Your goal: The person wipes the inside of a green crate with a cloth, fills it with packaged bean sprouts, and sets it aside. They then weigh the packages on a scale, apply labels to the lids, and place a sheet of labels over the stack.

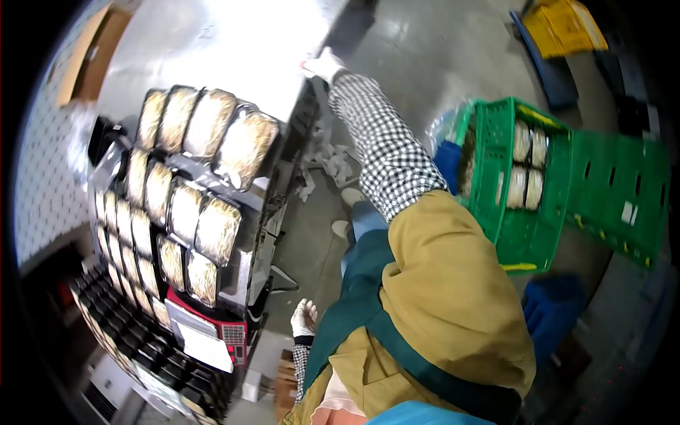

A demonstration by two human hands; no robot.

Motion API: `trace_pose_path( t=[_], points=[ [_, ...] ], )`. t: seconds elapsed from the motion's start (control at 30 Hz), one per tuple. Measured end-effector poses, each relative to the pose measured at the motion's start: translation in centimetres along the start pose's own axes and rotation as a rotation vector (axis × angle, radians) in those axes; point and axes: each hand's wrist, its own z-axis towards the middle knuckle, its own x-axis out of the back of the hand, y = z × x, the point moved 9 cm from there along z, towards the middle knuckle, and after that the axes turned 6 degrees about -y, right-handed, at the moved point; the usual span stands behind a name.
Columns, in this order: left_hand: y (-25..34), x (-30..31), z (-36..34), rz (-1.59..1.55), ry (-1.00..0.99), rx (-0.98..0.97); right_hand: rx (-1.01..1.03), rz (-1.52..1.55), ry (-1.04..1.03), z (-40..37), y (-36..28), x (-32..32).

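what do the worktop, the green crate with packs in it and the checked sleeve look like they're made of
Worktop: probably bare metal, smooth and shiny, going by its grey tone and strong glare.
Green crate: most likely rigid moulded plastic, given its even colour and perforated walls.
Checked sleeve: matte fabric that creases softly; the exact fibre can't be told.

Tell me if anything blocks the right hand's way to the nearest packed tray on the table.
Nothing visible does. From the right hand, at the edge of the table, to the nearest packed tray, only tabletop shows, though strong glare could hide something there.
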Motion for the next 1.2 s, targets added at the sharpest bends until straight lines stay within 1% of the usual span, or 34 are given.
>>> trace_pose_path(
  t=[0.03,0.07,0.1,0.17,0.23,0.27,0.3,0.33,0.4,0.43,0.47,0.5,0.53,0.57,0.6,0.63,0.67,0.7,0.73,0.77,0.8,0.83,0.87,0.9,0.97,1.03,1.07,1.1,1.17,1.2],
  points=[
    [0.1,-0.5,-0.6,0.030,-0.015,0.001,0.001,0.022,0.071,-0.3,0.1,0.7],
    [0.0,-1.0,0.0,0.060,-0.038,0.003,-0.015,-0.123,-0.073,-0.4,-0.4,0.9],
    [-0.1,-1.5,0.3,0.086,-0.061,0.005,0.007,-0.221,-0.025,-0.9,-0.8,1.6],
    [0.4,-4.1,1.1,0.196,-0.163,-0.044,0.008,-0.345,-0.114,0.9,-0.4,0.7],
    [1.1,-7.4,1.6,0.325,-0.236,-0.071,-0.007,-0.442,-0.149,-0.2,-1.9,0.6],
    [1.5,-9.4,1.8,0.356,-0.316,-0.073,-0.064,-0.488,-0.249,-0.8,-2.3,0.6],
    [2.0,-11.4,1.6,0.384,-0.391,-0.078,-0.110,-0.427,-0.252,-0.8,-1.9,0.8],
    [2.6,-12.7,1.5,0.451,-0.395,-0.073,-0.134,-0.359,-0.241,-0.4,-1.3,0.7],
    [4.2,-14.5,1.4,0.444,-0.424,-0.102,-0.163,-0.218,-0.226,0.1,-0.4,0.4],
    [5.0,-15.3,1.3,0.423,-0.447,-0.140,-0.031,-0.283,-0.180,-0.1,-1.5,0.7],
    [5.7,-16.2,1.1,0.427,-0.470,-0.158,0.238,-0.500,-0.192,5.3,-1.0,-3.0],
    [6.8,-17.0,0.9,0.420,-0.488,-0.190,0.512,-0.720,-0.138,10.2,-0.4,-6.8],
    [8.0,-17.5,0.4,0.403,-0.495,-0.231,0.502,-0.403,0.011,8.3,-0.1,-4.2],
    [9.5,-18.3,-1.3,0.439,-0.362,-0.234,0.593,-0.495,0.057,4.4,-2.3,-2.7],
    [11.2,-19.1,-2.5,0.437,-0.361,-0.326,0.728,-0.707,0.079,-0.2,-4.4,-2.6],
    [12.6,-19.8,-3.4,0.431,-0.361,-0.415,0.855,-0.799,0.109,-4.4,-5.8,-2.3],
    [14.3,-20.8,-5.0,0.430,-0.334,-0.517,0.923,-0.792,0.111,-8.3,-6.6,-1.6],
    [16.1,-22.1,-6.9,0.430,-0.308,-0.615,0.926,-0.065,-0.029,-10.3,-5.9,-0.2],
    [18.2,-23.7,-9.5,0.399,-0.297,-0.769,0.830,0.276,-0.097,-14.7,-5.7,0.6],
    [20.0,-25.0,-12.1,0.303,-0.336,-0.917,0.795,0.305,-0.088,-17.7,-5.4,0.1],
    [21.5,-25.7,-14.1,0.340,-0.290,-1.076,0.868,0.230,-0.055,-21.8,-6.4,-0.5],
    [23.0,-26.8,-17.9,0.335,-0.267,-1.214,0.940,0.159,-0.024,-26.1,-7.4,-0.9],
    [24.2,-27.5,-20.2,0.298,-0.264,-1.281,0.989,0.109,-0.086,-30.2,-8.7,-1.9],
    [24.8,-27.4,-21.4,0.383,-0.179,-1.409,1.047,0.063,-0.147,-34.1,-10.3,-3.0],
    [26.2,-27.0,-27.1,0.508,-0.074,-1.595,1.146,0.093,-0.279,-40.8,-12.6,-5.0],
    [25.6,-24.3,-28.2,0.069,-0.343,-1.486,1.270,0.198,-0.489,-47.0,-15.0,-7.0],
    [24.8,-22.1,-28.6,0.012,-0.335,-1.410,1.255,0.273,-0.553,-49.3,-15.4,-8.1],
    [25.3,-20.3,-32.9,0.339,-0.172,-1.808,1.282,0.383,-0.578,-51.6,-16.2,-8.9],
    [24.7,-15.6,-35.7,0.165,-0.171,-1.884,1.389,0.324,-0.779,-56.7,-18.8,-11.3],
    [24.5,-13.2,-37.5,0.043,-0.137,-1.903,1.344,0.338,-0.930,-59.0,-19.6,-12.9]
  ],
)
